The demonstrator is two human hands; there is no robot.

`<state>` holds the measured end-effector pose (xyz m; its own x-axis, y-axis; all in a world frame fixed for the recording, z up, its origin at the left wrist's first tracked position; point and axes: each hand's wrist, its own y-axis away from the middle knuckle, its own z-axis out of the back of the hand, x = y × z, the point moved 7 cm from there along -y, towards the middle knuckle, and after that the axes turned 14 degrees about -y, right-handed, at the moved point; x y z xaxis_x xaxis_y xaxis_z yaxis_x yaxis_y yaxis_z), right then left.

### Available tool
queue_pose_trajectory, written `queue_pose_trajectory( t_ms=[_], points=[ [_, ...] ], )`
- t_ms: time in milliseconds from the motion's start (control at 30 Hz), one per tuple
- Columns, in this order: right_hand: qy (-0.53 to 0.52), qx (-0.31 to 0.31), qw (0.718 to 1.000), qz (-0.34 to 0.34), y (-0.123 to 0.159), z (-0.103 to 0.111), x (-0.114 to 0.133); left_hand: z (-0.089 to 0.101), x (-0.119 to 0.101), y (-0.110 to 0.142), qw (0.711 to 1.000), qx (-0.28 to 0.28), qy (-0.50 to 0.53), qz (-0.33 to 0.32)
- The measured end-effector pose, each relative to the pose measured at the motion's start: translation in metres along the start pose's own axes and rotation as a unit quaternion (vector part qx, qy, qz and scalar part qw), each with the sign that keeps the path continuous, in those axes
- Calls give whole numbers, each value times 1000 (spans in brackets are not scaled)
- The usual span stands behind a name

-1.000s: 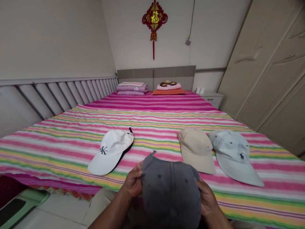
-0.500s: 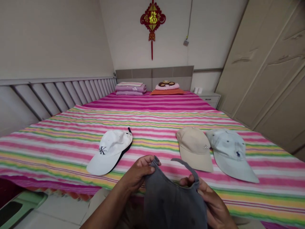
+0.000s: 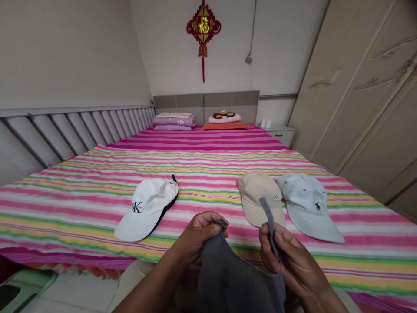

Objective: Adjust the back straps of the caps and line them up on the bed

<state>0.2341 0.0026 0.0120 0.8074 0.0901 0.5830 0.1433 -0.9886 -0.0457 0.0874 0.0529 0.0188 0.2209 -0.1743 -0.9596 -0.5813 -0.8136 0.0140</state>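
Observation:
A dark grey cap [image 3: 237, 278] hangs between my hands at the near edge of the bed, its back opening facing up. My left hand [image 3: 203, 232] is closed on the cap's left rear edge, beside a small metal buckle [image 3: 223, 224]. The cap's strap [image 3: 269, 217] is pinched in my right hand [image 3: 291, 256], with its free end pointing up. Farther left lies a white cap [image 3: 146, 206] with black lettering. On the right a beige cap [image 3: 260, 195] rests against a pale blue cap [image 3: 309, 206]. The lower part of the grey cap is cut off by the frame.
A striped sheet [image 3: 202, 174] covers the bed. Folded purple bedding [image 3: 176, 121] and a pink and orange stack [image 3: 224, 121] sit by the headboard [image 3: 228, 102]. A railing [image 3: 94, 130] runs along the left; a green stool [image 3: 29, 284] stands at lower left.
My right hand has shifted its grip from the cap's right rear edge up onto the strap, which now points upward. The buckle by my left hand has come into view.

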Motion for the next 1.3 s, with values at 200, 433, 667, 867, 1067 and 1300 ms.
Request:
queue_pose_trajectory(
  t_ms=[200, 433, 667, 867, 1067, 1300],
  points=[
    [89, -23, 996, 9, -5, -9, 8, -7, 0, -1, 1000, 7, -26, -1],
    [202, -15, 979, -11, -15, -25, -1, -17, 3, -4, 1000, 17, 20, 2],
    [201, -22, 979, -28, -23, -30, -12, -21, 8, -6, 996, 21, 81, -7],
    [96, -48, 994, -33, -28, -18, -24, -18, 13, -8, 993, 9, 114, 6],
    [1, -2, 996, -89, -32, -12, -46, -18, 22, -14, 988, 29, 151, 2],
    [3, 7, 995, -103, -32, -9, -53, -11, 34, -16, 987, 21, 162, 5]
  ],
)
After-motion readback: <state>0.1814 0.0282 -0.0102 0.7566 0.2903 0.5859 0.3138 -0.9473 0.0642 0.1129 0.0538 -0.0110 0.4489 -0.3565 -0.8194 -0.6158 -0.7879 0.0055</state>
